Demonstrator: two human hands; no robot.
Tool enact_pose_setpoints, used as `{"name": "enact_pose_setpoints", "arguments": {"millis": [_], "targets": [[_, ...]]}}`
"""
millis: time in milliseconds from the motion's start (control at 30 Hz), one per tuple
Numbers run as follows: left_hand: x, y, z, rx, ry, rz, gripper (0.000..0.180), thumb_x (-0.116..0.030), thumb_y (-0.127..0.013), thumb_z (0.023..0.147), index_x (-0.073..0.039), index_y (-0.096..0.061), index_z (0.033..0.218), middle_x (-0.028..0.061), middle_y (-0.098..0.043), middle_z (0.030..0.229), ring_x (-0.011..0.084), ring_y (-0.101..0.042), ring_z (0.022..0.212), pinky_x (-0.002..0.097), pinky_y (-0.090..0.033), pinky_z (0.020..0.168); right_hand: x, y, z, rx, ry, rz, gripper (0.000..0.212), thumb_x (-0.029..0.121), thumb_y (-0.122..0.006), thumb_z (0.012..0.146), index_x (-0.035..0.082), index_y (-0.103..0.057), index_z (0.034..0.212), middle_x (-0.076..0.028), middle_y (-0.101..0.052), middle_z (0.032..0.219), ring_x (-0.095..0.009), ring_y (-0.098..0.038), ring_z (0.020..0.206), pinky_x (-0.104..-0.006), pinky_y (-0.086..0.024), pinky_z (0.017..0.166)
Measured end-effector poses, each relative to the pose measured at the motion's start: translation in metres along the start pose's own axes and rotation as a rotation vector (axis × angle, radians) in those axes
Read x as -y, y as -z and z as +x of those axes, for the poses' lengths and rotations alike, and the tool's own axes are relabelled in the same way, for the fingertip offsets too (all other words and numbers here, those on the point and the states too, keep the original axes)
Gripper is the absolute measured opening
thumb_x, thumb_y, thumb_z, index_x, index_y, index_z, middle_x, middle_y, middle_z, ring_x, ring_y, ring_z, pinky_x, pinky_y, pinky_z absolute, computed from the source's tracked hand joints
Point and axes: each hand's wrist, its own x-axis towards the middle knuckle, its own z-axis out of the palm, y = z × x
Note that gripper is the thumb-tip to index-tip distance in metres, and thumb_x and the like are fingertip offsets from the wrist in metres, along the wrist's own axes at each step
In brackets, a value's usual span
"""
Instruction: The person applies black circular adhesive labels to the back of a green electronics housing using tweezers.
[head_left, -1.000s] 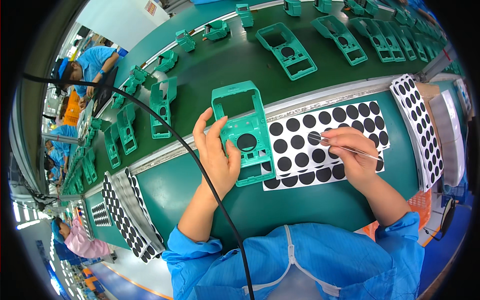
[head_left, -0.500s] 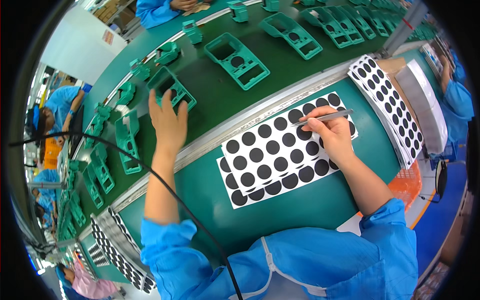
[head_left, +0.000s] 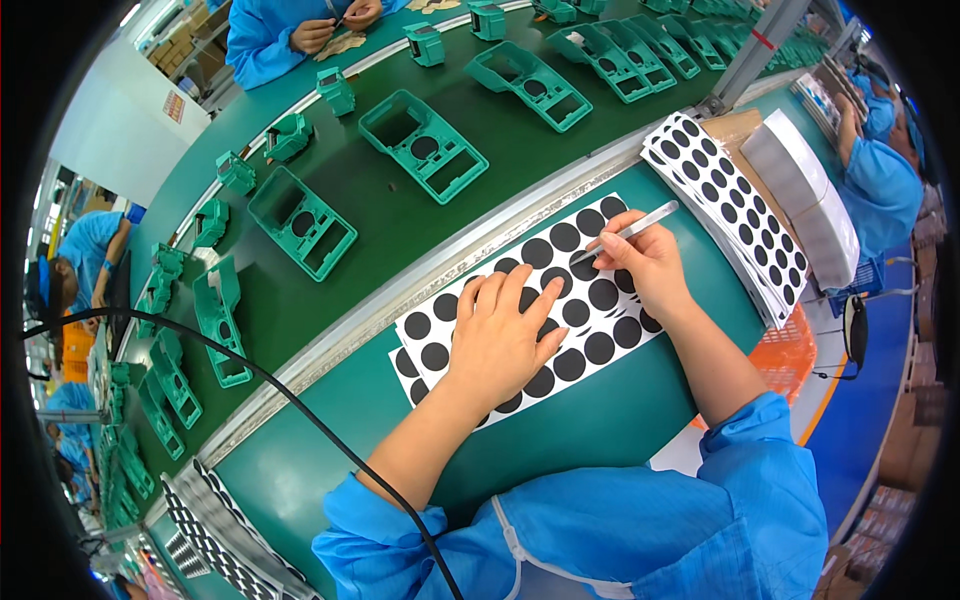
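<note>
I see my left hand (head_left: 500, 340) lying flat, fingers spread and holding nothing, pressed on the white sheet of round black stickers (head_left: 590, 300) that rests on the green bench just below the metal rail. My right hand (head_left: 645, 265) pinches slim silver tweezers (head_left: 632, 230), tips touching a black dot near the sheet's upper edge. Green plastic housings (head_left: 422, 145) sit on the conveyor beyond.

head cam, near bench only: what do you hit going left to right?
Stack of dotted sheets at the lower left → left hand flat on the sheet of black round stickers → right hand holding silver tweezers → fanned stack of dotted sheets → orange crate.
</note>
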Motion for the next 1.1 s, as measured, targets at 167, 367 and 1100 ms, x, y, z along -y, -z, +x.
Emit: {"name": "enact_pose_setpoints", "arguments": {"millis": [167,367,1100], "targets": [[-0.002,-0.001,0.002,-0.014,0.004,0.010,0.046,-0.033,-0.065,0.075,-0.018,-0.057,0.118,0.0115,-0.046,0.120,0.0298,-0.042,0.108,0.0436,-0.030,0.094,-0.004,0.000,0.001,0.040,0.027,0.023,0.009,0.011,-0.057,0.088,0.002,-0.055,0.089,-0.009,-0.063,0.082,-0.010,-0.059,0.065,-0.0201,-0.049,0.061],[-0.002,-0.002,0.004,-0.021,0.023,0.022,0.044,-0.033,-0.064,0.076,-0.019,-0.058,0.117,0.0106,-0.047,0.119,0.0287,-0.042,0.108,0.0427,-0.030,0.094,-0.003,0.003,0.002,0.096,0.012,-0.015,0.006,0.008,-0.057,0.087,0.002,-0.055,0.088,-0.009,-0.063,0.080,-0.009,-0.058,0.062,-0.0196,-0.049,0.058],[0.010,-0.004,-0.005,-0.149,0.184,-0.352,0.077,-0.028,-0.075,0.068,-0.001,-0.033,0.128,0.0175,-0.049,0.119,0.0357,-0.044,0.112,0.0440,-0.033,0.095,-0.005,0.007,0.008,0.194,0.159,0.431,0.007,0.009,-0.053,0.090,0.006,-0.049,0.086,-0.006,-0.056,0.073,-0.012,-0.053,0.061,-0.0268,-0.045,0.063]]}}
